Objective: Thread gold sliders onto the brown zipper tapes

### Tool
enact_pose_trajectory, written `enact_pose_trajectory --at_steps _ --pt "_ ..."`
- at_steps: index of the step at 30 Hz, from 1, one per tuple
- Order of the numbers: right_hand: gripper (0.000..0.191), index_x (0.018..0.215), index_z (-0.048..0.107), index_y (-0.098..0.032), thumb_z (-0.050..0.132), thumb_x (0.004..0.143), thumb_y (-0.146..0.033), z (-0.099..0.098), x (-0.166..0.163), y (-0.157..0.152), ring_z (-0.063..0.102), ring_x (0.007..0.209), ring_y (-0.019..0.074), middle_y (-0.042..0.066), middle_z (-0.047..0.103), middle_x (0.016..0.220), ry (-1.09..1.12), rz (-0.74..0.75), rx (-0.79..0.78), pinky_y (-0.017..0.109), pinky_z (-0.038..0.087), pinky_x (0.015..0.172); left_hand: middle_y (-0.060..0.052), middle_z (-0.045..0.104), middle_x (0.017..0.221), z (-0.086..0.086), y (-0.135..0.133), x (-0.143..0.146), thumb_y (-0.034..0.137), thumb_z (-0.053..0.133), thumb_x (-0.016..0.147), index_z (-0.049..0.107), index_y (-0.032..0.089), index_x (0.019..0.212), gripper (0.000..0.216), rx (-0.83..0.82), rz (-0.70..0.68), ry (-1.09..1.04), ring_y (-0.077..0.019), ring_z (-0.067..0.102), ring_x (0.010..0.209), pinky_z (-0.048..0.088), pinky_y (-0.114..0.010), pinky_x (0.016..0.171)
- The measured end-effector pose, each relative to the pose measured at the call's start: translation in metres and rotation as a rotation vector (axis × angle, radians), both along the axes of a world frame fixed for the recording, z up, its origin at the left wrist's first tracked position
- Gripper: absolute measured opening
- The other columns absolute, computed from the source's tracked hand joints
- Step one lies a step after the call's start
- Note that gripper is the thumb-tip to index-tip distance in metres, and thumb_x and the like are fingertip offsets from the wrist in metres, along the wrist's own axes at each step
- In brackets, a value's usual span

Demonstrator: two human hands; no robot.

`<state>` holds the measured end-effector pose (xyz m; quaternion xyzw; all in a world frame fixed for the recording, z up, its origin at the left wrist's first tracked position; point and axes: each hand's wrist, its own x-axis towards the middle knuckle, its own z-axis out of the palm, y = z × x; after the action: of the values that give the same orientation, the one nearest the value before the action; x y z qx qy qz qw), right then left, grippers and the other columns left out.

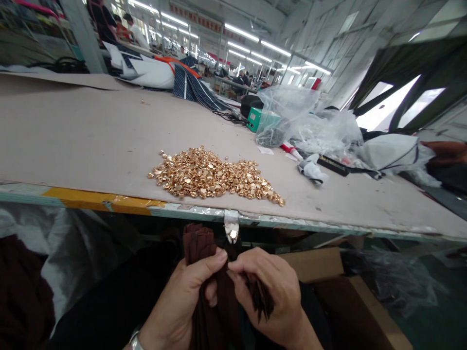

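Observation:
My left hand (184, 296) grips a bundle of dark brown fabric strips (199, 243) below the table edge, thumb pressed on top. My right hand (268, 287) pinches the same strips close beside it, with loose brown ends (260, 299) hanging under its fingers. A small metal clip (231, 228) is fixed to the table edge just above both hands. On the table above lies a heap of several small gold metal buttons (213, 175).
The brown work table (73, 131) has a taped front edge (98, 200). Clear plastic bags (310, 121), a green device (260, 119), white cloth (312, 170) and striped fabric (193, 85) lie farther back. A cardboard box (350, 296) stands below right. People work in the distance.

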<state>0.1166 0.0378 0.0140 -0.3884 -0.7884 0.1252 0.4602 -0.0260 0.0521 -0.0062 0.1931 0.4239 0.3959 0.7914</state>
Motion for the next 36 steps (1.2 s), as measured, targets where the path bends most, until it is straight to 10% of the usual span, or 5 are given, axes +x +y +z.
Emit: enact_pose_trajectory --at_steps 7,15,36 --pt "0.009 0.091 0.065 -0.02 0.063 0.082 -0.017 -0.01 -0.004 -0.004 0.055 0.052 0.0086 -0.002 0.061 0.069 0.417 -0.196 -0.385 0.019 0.045 0.049 0.006 0.043 0.041 0.002 -0.001 -0.002 0.045 0.077 0.064 0.049 0.017 0.051 0.042 0.073 -0.04 0.093 -0.0064 0.037 0.04 0.029 -0.019 0.041" --pt "0.029 0.068 0.058 -0.015 0.07 0.076 -0.04 -0.012 -0.012 0.001 0.037 0.033 0.005 -0.006 0.046 0.04 0.872 -0.035 -0.966 0.015 0.03 0.035 0.006 0.039 0.038 0.01 0.004 -0.006 0.042 0.074 0.068 0.047 0.017 0.048 0.042 -0.017 -0.034 -0.075 -0.007 0.038 0.037 0.035 -0.02 0.041" --pt "0.027 0.056 0.049 -0.017 0.069 0.067 -0.032 -0.01 -0.018 0.018 0.031 0.026 0.0027 -0.007 0.045 0.039 1.117 -0.021 -1.092 0.012 0.023 0.027 0.007 0.038 0.037 0.019 0.027 -0.007 0.033 0.072 0.061 0.056 0.015 0.051 0.026 0.116 -0.088 0.084 -0.0036 0.029 0.034 0.026 -0.017 0.036"
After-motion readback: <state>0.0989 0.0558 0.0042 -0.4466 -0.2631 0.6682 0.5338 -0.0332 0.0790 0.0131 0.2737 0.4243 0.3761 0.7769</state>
